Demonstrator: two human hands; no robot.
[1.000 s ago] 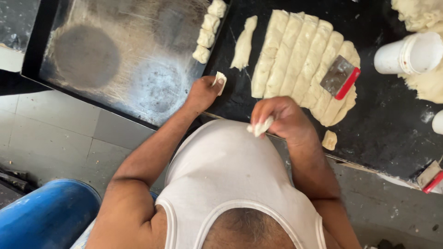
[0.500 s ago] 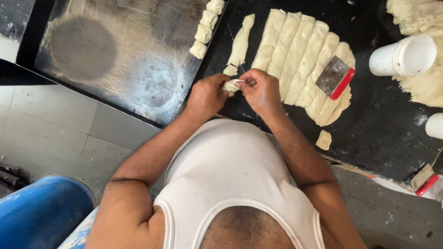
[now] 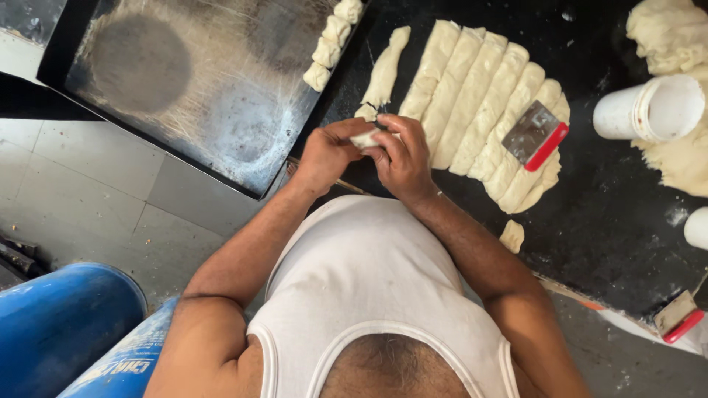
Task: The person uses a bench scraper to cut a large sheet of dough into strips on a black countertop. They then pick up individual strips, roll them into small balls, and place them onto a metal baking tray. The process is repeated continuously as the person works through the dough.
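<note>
My left hand (image 3: pixel 330 151) and my right hand (image 3: pixel 402 156) meet over the near edge of a black worktop (image 3: pixel 612 221). Together they pinch a small piece of dough (image 3: pixel 365 138) between their fingertips. Just beyond my fingers lies a single dough strip (image 3: pixel 384 74). To its right, several long dough strips (image 3: pixel 479 103) lie side by side. A metal scraper with a red handle (image 3: pixel 537 135) rests on those strips.
A dark metal tray (image 3: pixel 192 88) at the left carries three small dough pieces (image 3: pixel 333 37) along its right edge. A white cup (image 3: pixel 649 109) lies by a dough mass (image 3: pixel 678 147). A dough scrap (image 3: pixel 512 236), a second scraper (image 3: pixel 678 317) and blue drums (image 3: pixel 59 324) are nearby.
My hands were apart, each with a bit of dough; they came together and moved up to the end of the single strip, now both on one small piece.
</note>
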